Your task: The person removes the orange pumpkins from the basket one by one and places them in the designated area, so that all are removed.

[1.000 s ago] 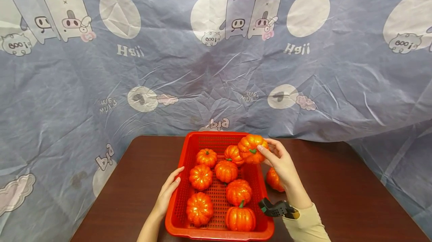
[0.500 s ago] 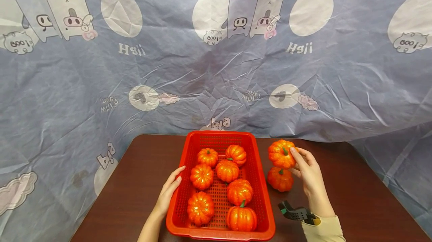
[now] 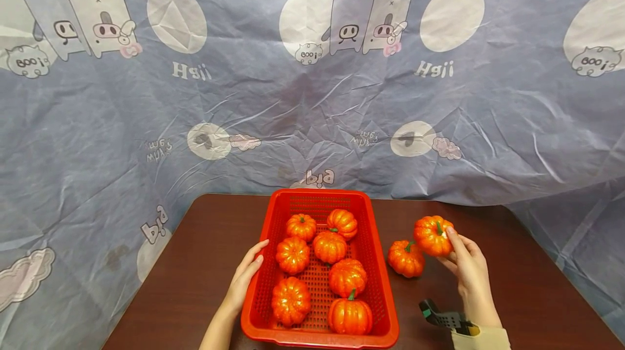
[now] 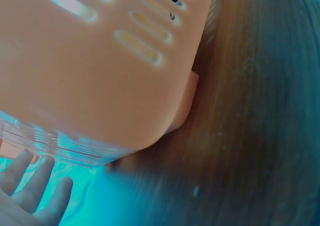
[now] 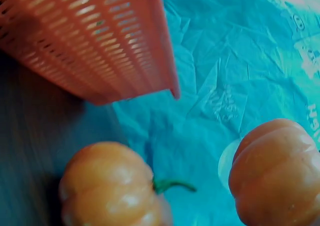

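Observation:
My right hand (image 3: 472, 268) holds an orange toy pumpkin (image 3: 432, 236) with a green stem, thumb on its near side, above the table right of the basket. In the right wrist view the held pumpkin (image 5: 277, 176) shows at the right edge; the fingers are out of sight there. A second pumpkin (image 3: 406, 259) lies on the table just left of it, stem up. My left hand (image 3: 242, 278) rests at the left rim of the red basket (image 3: 383, 279). Its fingers (image 4: 37, 186) look extended beside the basket's wall. Several orange pumpkins (image 3: 329, 247) lie in the basket.
The dark brown table (image 3: 195, 263) extends on both sides of the basket. Behind it hangs a wrinkled grey-blue printed cloth (image 3: 293, 95). A black wrist camera mount (image 3: 441, 317) juts out from my right wrist.
My right hand has carried the pumpkin from over the basket's far right corner outward to the right and lower, past the pumpkin on the table. The left hand stays at the rim.

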`<state>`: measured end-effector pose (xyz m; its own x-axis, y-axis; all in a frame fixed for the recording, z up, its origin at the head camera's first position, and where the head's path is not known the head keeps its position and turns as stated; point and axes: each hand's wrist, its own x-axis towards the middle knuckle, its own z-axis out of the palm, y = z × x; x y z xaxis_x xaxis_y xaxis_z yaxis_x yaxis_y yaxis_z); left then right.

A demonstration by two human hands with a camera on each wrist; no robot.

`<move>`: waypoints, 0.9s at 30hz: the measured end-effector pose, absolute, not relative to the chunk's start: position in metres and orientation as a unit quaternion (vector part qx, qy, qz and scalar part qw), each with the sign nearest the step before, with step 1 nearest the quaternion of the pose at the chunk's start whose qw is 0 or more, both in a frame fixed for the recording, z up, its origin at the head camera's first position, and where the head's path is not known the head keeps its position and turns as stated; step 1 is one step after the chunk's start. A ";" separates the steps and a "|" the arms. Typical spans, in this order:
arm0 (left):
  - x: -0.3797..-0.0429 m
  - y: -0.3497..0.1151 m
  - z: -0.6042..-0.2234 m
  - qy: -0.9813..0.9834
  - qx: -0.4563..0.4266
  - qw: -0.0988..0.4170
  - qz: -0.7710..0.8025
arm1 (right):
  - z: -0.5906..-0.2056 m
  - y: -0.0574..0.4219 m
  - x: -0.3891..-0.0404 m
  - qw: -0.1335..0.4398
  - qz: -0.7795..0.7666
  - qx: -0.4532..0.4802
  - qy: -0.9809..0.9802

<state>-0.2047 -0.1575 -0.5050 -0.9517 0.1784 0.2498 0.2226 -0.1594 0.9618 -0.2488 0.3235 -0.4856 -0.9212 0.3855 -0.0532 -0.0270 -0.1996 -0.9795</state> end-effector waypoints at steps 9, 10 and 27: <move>-0.205 -0.157 -0.505 -0.651 -0.154 0.019 -0.744 | -0.531 0.353 -0.264 0.157 0.777 -0.175 -0.584; -0.205 -0.157 -0.505 -0.650 -0.154 0.018 -0.744 | -0.532 0.354 -0.264 0.160 0.777 -0.176 -0.583; -0.205 -0.157 -0.505 -0.658 -0.147 0.014 -0.739 | -0.497 0.331 -0.231 0.173 0.693 -0.249 -0.655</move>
<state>-0.2045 -0.1574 -0.5046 -0.9562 0.1725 0.2365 0.2150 -0.1345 0.9673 -0.2313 0.3314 -0.4969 -0.8166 0.5650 -0.1179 0.0859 -0.0831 -0.9928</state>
